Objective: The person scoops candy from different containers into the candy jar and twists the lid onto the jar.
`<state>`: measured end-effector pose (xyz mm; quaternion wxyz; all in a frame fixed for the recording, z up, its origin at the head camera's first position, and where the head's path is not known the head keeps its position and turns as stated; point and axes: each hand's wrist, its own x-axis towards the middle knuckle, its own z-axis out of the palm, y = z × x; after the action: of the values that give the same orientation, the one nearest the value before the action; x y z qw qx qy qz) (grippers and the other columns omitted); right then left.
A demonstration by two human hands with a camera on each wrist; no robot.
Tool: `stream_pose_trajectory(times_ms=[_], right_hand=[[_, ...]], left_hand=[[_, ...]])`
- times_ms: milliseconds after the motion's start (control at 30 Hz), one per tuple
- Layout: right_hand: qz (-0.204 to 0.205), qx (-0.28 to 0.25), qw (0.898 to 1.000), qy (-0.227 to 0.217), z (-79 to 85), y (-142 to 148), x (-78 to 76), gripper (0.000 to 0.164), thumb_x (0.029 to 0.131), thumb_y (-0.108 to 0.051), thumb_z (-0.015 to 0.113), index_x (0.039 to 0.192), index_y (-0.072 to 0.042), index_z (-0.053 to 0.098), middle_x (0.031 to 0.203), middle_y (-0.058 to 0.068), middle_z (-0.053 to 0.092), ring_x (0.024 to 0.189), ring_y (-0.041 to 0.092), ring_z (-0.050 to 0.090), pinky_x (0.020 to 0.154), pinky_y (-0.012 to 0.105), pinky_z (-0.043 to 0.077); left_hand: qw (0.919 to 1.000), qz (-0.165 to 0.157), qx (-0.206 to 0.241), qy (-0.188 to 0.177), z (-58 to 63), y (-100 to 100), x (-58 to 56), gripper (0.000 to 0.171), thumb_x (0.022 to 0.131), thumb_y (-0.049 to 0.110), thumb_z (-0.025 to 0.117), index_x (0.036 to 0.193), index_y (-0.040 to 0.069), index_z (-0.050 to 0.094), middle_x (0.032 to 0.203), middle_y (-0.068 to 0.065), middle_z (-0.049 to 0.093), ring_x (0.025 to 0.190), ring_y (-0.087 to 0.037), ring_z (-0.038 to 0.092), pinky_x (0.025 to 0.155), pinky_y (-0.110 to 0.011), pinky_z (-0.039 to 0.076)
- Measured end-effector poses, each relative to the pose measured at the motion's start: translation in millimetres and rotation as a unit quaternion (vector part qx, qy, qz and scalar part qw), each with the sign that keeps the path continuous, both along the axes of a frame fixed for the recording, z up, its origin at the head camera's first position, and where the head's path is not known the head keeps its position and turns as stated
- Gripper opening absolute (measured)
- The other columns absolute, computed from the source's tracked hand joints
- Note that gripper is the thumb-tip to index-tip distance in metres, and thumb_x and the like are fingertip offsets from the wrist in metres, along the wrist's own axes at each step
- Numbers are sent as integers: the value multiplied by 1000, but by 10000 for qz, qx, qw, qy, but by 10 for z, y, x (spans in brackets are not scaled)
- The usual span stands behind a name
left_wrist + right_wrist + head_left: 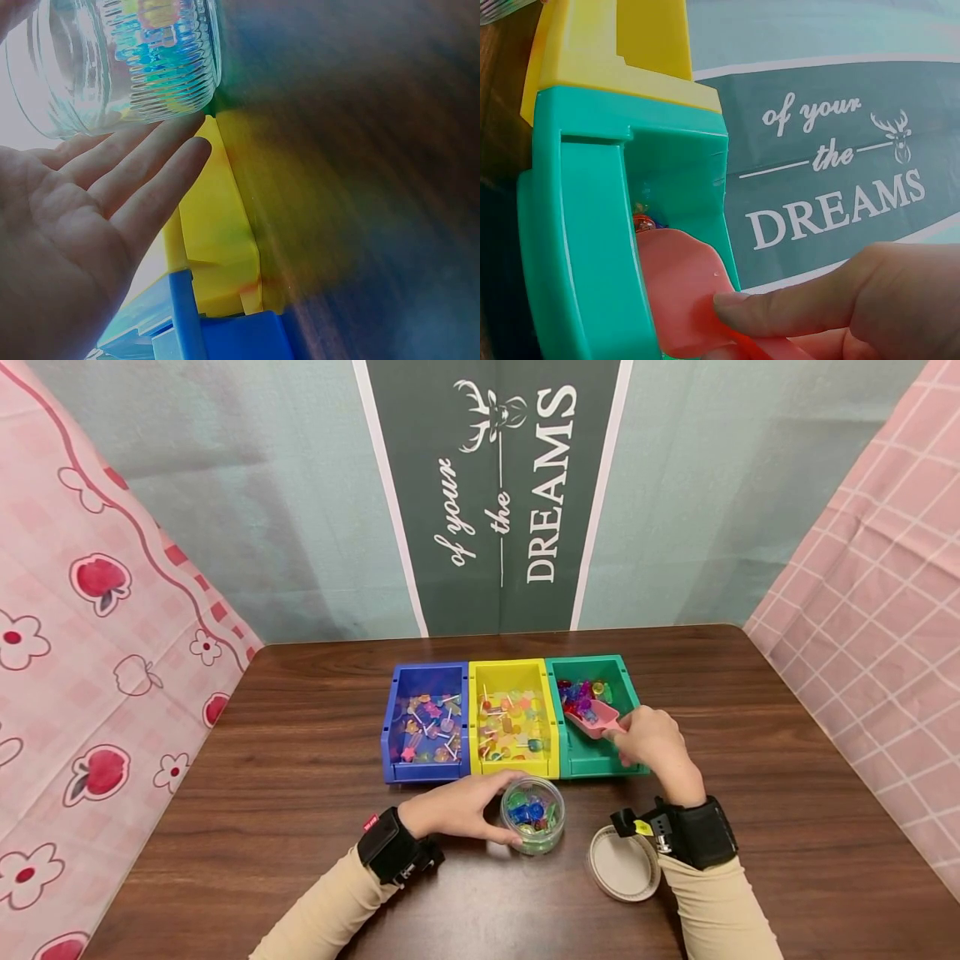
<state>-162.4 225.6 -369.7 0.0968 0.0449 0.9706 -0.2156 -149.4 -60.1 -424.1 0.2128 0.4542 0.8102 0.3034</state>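
- The pink scoop [592,718] is inside the green bin [596,762], to the left of the right fingers; its long axis runs from them toward the colourful beads [579,695].
- The right hand [651,739], the nearer one, reaches over the bin's right side and pinches the handle, with thumb on top.
- The clear jar [534,817] stands right of the left hand [459,807], whose fingers are spread wide and nearly straight; how firmly they touch it, I cannot tell.
- The round lid [624,862] lies bodyward from the right fingers.
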Motion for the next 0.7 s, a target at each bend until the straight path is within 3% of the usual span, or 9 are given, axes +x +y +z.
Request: stream_pose_trajectory(times_ms=[67, 300, 500, 700], right_hand=[[-29, -2, 10000, 50, -4, -3, 1, 33, 90, -28, 59, 77, 0, 71, 50, 6, 63, 54, 19, 49, 44, 26, 33], [-358, -224, 9990, 161, -68, -63, -24, 43, 90, -28, 60, 108, 10, 65, 54, 8, 66, 53, 19, 56, 41, 25, 35], [-485, -278, 9984, 43, -91, -99, -39, 42, 90, -27, 60, 110, 10, 64, 55, 9, 66, 55, 21, 61, 43, 27, 38], [-376, -127, 9992, -70, -83, -102, -27, 37, 89, -28, 61, 101, 7, 66, 53, 9, 65, 53, 21, 58, 44, 29, 40]], left_hand=[[10000, 8, -1, -26, 5, -2, 2, 80, 81, 50, 65, 142, 11, 33, 134, -5, 53, 121, -11, 47, 104, -35, 44], [10000, 31, -38, -38, 10, -9, -2, 80, 81, 50, 65, 143, 11, 33, 134, -4, 53, 121, -10, 47, 104, -36, 44], [10000, 29, -35, -53, 15, -13, -1, 80, 81, 50, 65, 142, 11, 33, 134, -5, 53, 121, -10, 47, 105, -36, 44], [10000, -20, 51, -78, 7, -8, 1, 79, 82, 49, 65, 142, 11, 32, 134, -5, 53, 121, -11, 47, 105, -36, 44]])
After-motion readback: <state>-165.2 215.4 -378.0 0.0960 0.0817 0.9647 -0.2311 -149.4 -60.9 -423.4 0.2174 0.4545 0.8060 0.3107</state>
